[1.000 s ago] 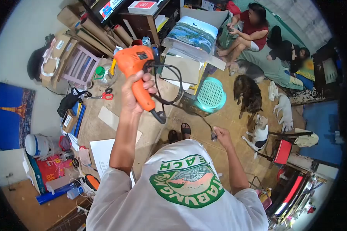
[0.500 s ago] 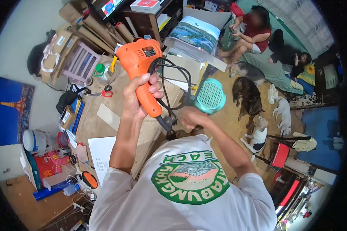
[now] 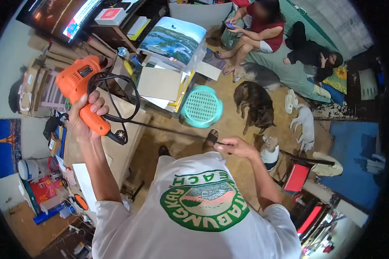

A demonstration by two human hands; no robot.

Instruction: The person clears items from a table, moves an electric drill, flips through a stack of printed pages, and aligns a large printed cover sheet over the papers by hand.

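I have the left arm (image 3: 99, 170) reaching forward, left grip (image 3: 79, 121) curled closed; the right arm (image 3: 267, 183) bends inward, right grip (image 3: 238, 147) pinched.

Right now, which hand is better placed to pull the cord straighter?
Likely the right hand: it pinches the stretched-out cord, with nothing else visible in its grip. The left hand is wrapped around the orange power tool, so letting go could drop it.
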